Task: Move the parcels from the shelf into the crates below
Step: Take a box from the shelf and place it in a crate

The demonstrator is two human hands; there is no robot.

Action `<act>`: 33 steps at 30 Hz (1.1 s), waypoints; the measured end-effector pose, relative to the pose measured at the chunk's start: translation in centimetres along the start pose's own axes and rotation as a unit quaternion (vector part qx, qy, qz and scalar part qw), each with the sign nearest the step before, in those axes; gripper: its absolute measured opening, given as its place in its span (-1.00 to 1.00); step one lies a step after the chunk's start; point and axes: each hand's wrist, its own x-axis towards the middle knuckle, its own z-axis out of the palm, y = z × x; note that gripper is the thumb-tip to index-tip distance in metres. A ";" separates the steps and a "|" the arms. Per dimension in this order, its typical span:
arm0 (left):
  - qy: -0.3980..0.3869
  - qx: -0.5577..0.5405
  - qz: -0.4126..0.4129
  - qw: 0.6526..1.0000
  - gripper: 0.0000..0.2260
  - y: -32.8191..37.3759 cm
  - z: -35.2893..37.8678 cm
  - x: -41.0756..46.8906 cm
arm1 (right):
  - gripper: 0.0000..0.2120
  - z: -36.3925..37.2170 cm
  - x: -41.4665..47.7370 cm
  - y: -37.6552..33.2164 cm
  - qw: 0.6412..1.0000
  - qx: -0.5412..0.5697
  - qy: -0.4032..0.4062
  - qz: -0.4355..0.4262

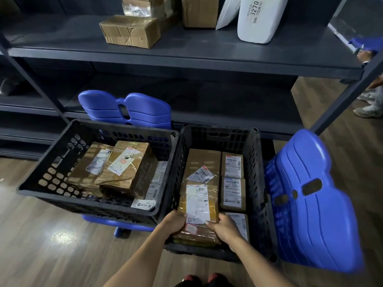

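left hand (175, 221) and right hand (224, 226) each grip a near corner of the taped parcel (198, 204), in the right crate (255, 162)'s near-left part; its long axis runs from the grip toward the crate's far wall.

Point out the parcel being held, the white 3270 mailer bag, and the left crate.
held parcel (198, 206), head view, on its white label.
white mailer bag (259, 24), head view, on the front face below the printed number.
left crate (83, 202), head view, on the near rim.
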 end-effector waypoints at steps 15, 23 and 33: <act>-0.019 0.051 -0.019 0.998 -0.68 -0.8 0.5 1.2 | -0.71 1.3 2.6 2.1 0.999 -0.010 -0.023 0.041; -0.032 0.059 -0.006 0.998 -0.69 -0.5 0.9 1.5 | -0.67 1.5 3.9 2.8 0.995 -0.054 -0.052 0.068; -0.052 0.023 -0.045 0.997 -0.77 -1.9 1.1 3.1 | -0.59 1.6 5.3 3.6 0.987 -0.109 -0.073 0.092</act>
